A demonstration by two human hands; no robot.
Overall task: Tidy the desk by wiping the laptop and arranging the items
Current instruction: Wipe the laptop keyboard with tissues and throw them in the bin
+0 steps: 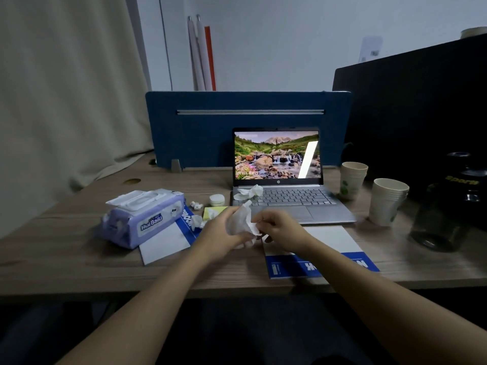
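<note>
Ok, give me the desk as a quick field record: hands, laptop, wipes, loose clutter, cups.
left hand: gripping a white wipe, above the desk front
right hand: pinching the same wipe's edge
laptop: open, screen lit, at the desk's back centre
crumpled tissue: lying on the keyboard's left side
wet wipes pack: left of the laptop, lid flipped open, resting partly on a notebook
second notebook: in front of the laptop, under the right forearm
paper cup stacks: two, right of the laptop
dark bottle: far right
</note>
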